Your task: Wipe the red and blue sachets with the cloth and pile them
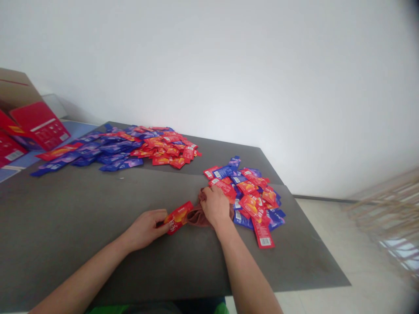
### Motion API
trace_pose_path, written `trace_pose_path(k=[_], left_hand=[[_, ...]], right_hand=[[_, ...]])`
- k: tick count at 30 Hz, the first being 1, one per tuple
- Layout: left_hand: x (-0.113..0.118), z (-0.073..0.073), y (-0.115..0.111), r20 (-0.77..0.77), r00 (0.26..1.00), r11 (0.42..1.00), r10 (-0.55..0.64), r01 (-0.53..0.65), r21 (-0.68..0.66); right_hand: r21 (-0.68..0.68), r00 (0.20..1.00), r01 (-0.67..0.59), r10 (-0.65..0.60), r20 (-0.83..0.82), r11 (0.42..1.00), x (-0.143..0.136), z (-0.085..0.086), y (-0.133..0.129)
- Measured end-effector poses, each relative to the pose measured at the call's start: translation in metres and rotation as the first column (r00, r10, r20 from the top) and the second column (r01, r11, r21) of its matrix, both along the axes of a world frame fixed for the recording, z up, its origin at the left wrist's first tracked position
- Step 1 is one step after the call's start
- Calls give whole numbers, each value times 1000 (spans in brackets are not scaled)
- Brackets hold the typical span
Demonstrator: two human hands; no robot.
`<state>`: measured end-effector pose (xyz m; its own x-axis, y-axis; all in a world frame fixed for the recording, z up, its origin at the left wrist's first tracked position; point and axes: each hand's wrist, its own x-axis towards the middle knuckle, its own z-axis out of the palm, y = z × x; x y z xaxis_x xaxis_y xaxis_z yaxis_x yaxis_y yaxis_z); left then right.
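Pinched between thumb and fingers of my left hand (149, 229) is a red packet (178, 216) with an orange picture, lying low over the grey table. My right hand (216, 204) is closed on a crumpled brown cloth (198, 216), just right of that packet. The cloth's left edge meets the packet's right end. Close beside my right hand lies a mixed pile of red and blue packets (253, 205). Part of the cloth is hidden beneath my right hand.
A larger heap of blue and red packets (108, 150) spreads over the back left of the grey table (98, 200). An open red cardboard box (42, 126) stands at the far left. Behind the table is a white wall (229, 74); the table's right edge borders pale floor.
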<state>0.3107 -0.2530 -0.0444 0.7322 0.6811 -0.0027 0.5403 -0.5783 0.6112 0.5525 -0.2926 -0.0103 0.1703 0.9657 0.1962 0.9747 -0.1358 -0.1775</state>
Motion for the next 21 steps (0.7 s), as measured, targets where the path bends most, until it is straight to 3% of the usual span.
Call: trace_pose_path(k=[3,6,8,10,12,14,17,21], left_hand=[[-2,-3,1,30,999,1000,-16,16,-13],[0,-3,2,53,998,999,-42,44,-32],[2,-1,1,20,999,1000,-27,28,-14],[3,1,1,-18,1000,1000,0,0,6],[2,2,0,-23,1000,1000,10,-10,3],[1,2,0,-10,1000,1000,11,-11,-5],[0,1,0,4,1000,1000,8,-8,-2],[0,0,1,33,999,999,-36,36,-6]], right_hand=[[108,977,-202,209,-49,973,-22,6,-22],[127,896,-436,443,-32,891,-47,-4,-32],[74,913,-405,407,-15,911,-46,-14,-26],[6,968,-249,249,-8,968,-31,-17,-13],[-48,991,-130,130,1,990,-13,-12,-3],[-43,996,-91,91,-6,995,-6,-3,-2],[55,984,-166,170,-57,984,-23,5,-17],[60,914,-399,402,-46,915,-49,-7,-27]])
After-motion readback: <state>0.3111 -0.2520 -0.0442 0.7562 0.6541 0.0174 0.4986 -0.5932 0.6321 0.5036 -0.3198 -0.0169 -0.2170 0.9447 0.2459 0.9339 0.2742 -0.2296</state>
